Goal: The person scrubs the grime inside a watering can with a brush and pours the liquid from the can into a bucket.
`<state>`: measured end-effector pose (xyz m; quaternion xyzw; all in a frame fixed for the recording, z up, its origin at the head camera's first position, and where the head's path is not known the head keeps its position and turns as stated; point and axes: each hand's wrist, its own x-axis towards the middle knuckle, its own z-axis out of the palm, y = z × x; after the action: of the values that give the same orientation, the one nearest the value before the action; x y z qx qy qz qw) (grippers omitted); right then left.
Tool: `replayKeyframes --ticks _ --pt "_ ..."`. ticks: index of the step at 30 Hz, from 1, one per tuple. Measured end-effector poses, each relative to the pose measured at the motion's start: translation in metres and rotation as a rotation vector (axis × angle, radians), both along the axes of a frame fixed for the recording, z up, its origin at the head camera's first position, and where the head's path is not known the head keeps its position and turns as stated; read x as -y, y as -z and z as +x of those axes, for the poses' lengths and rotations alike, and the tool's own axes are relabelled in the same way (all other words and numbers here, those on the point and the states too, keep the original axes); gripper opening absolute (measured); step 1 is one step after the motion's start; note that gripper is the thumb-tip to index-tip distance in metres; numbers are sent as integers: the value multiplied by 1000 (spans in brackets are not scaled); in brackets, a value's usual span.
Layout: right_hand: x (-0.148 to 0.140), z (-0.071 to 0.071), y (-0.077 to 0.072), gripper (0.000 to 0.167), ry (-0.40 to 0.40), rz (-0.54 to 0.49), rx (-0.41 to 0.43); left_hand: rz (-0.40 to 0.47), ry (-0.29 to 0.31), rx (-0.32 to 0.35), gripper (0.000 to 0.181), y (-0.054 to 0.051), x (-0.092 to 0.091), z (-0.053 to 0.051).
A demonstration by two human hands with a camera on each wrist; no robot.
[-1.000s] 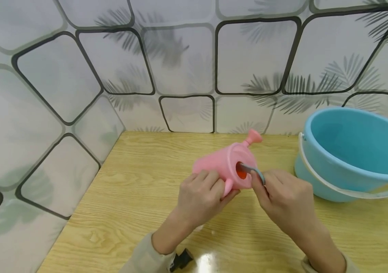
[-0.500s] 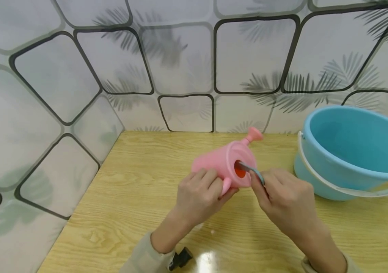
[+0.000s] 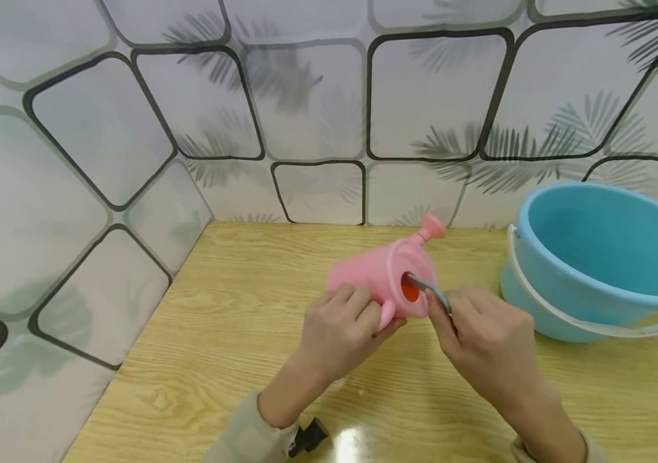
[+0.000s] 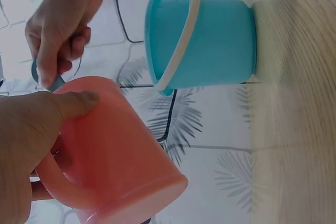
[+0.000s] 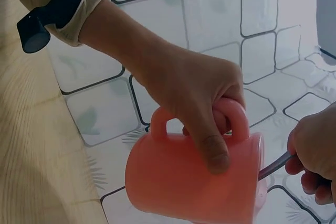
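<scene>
A pink watering can (image 3: 363, 270) is held tilted on its side above the table, its round opening facing right. My left hand (image 3: 337, 328) grips its handle, the thumb pressed on the can's wall in the left wrist view. My right hand (image 3: 482, 334) pinches a slim grey-blue tool (image 3: 429, 292), thumb along its curved handle. The tool's far end goes into the can's opening and is hidden, so its kind cannot be told. Orange-red shows inside the opening. In the right wrist view the tool's shaft (image 5: 275, 166) enters the can (image 5: 189, 177) at its end.
A light blue bucket (image 3: 583, 308) with a white handle stands just right of my right hand. The wood-grain table (image 3: 219, 321) meets patterned walls (image 3: 317, 96) at the back and left. A black wrist device (image 3: 308, 438) sits at the left sleeve.
Both hands keep their holds and hardly move. The watering can and the tool shift only slightly, and the whole view sways a little.
</scene>
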<state>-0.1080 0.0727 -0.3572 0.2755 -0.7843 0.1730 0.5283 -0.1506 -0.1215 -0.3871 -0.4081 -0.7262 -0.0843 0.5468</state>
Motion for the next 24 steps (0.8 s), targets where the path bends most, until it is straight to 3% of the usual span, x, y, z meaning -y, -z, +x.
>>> replayKeyframes --ticks 7,13,20,24 --pt "1 -5 2 52 -11 -17 31 -2 40 -30 43 0 0 0" --pt "-1 2 -4 54 -7 -53 52 18 45 -34 43 2 2 -4" --pt "3 3 -3 55 -100 -111 171 14 30 -50 43 0 2 -3" --pt "4 0 1 55 -57 -133 200 4 52 -77 46 -2 1 -1"
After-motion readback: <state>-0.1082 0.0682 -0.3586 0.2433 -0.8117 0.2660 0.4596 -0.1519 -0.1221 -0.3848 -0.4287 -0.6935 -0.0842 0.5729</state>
